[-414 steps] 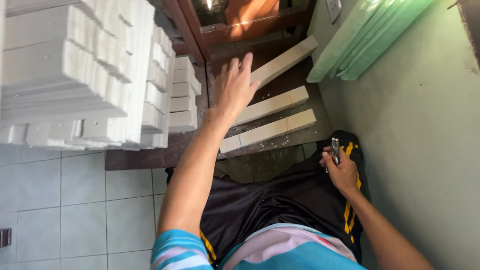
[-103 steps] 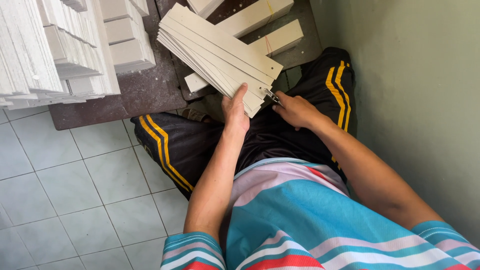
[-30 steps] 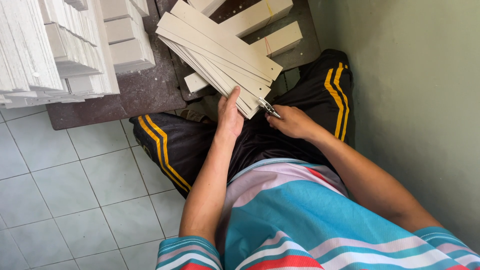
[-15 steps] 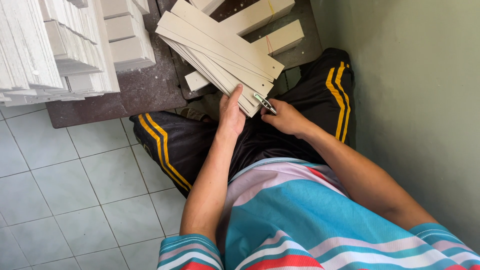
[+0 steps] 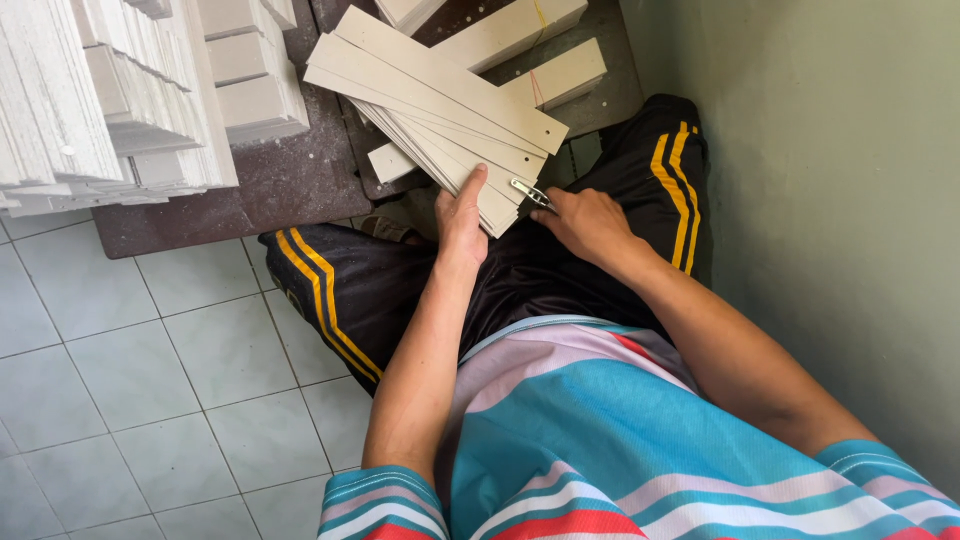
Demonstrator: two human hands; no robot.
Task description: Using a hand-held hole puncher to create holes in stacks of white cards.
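Fabric comes first, nearest the camera: a striped shirt in teal, pink and red, smooth and loosely draped, above black shorts with a slight sheen and yellow side stripes. Just beyond the lap, the left hand grips the near end of a fanned bundle of card strips, thumb laid flat on the top strip and the other fingers hidden beneath. The strips are long, thin, flat rectangles of pale beige card with a matte face and square-cut ends, splayed slightly so their edges step apart, and they slant up and to the left from the hand. Just beside that near end, the right hand pinches a small shiny metal tool, whose tip lies against the corner of the bundle; what kind of tool it is cannot be told. Under the strips lies a dark, rough, speckled board, with thicker cream blocks behind them. To the far left stand tall stacks of white sheets, edges finely layered. Pale square floor tiles fill the left, and a dull green wall rises on the right.
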